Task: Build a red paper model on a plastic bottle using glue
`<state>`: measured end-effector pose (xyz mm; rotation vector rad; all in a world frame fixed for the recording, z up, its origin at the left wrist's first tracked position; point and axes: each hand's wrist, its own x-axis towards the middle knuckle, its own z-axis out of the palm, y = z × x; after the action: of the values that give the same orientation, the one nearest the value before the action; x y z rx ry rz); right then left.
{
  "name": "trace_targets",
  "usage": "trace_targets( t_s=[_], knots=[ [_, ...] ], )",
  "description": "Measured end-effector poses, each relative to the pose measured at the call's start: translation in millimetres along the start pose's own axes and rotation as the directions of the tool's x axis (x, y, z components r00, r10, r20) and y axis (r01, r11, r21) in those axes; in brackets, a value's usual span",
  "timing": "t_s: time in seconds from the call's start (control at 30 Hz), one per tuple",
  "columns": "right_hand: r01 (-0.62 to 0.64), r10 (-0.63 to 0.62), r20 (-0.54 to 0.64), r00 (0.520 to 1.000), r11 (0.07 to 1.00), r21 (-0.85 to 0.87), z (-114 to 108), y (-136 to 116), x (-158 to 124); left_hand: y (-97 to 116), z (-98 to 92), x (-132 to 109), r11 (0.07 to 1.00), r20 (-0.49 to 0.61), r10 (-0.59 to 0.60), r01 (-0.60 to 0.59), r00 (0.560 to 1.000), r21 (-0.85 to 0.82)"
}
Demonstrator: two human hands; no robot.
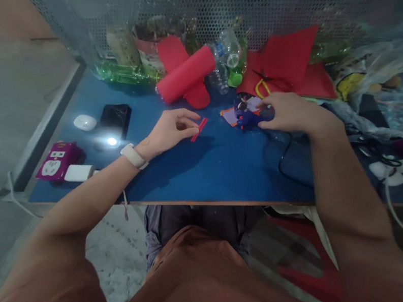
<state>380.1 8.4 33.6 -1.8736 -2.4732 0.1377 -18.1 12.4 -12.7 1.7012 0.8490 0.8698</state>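
Observation:
My left hand (pixel 169 130) rests on the blue table (pixel 207 165), fingers curled in a pinch on the end of a thin red strip (pixel 199 129) lying flat. My right hand (pixel 290 113) is closed over a dark blue object (pixel 246 118), possibly a glue gun, sitting on small pieces of coloured paper (pixel 230 114). A black cord (pixel 283 158) runs from under that hand toward the table's front edge. A pale watch is on my left wrist (pixel 133 155).
A red foam roll (pixel 185 76) and red sheets (pixel 287 62) lie at the back with clear plastic bottles (pixel 226 56), before a perforated metal screen. A black phone (pixel 115 120), white case (pixel 84 122) and purple power strip (pixel 57 161) sit at left. Scissors and clutter at right (pixel 383 154).

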Motion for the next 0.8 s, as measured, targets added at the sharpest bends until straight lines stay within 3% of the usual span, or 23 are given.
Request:
trace_targets(
  t_s=[0.13, 0.4, 0.57, 0.7, 0.8],
  knots=[
    [0.062, -0.063, 0.024, 0.998, 0.997, 0.055, 15, 6, 10, -1, -1.0, 0, 1.000, -0.026, -0.004, 0.005, 1.000, 0.026],
    [0.006, -0.010, 0.085, 0.996, 0.999, 0.043, 7, -6, 3, -2, -2.7, 1, 1.000, -0.065, 0.028, -0.028, 0.997, 0.003],
    [-0.049, 0.047, 0.026, 0.999, 0.997, 0.056, -3, -10, -4, -3, -2.3, 1, 0.999, -0.071, 0.030, -0.032, 0.997, -0.015],
    [-0.044, 0.073, -0.135, 0.988, 0.978, 0.202, -19, -19, -10, -3, -2.3, 2, 0.999, -0.074, 0.028, -0.029, 0.997, -0.019],
    [-0.017, 0.076, -0.117, 0.990, 0.900, 0.436, -24, -31, -11, -2, -1.7, 2, 0.998, -0.102, -0.008, 0.002, 0.995, -0.059]
  ],
)
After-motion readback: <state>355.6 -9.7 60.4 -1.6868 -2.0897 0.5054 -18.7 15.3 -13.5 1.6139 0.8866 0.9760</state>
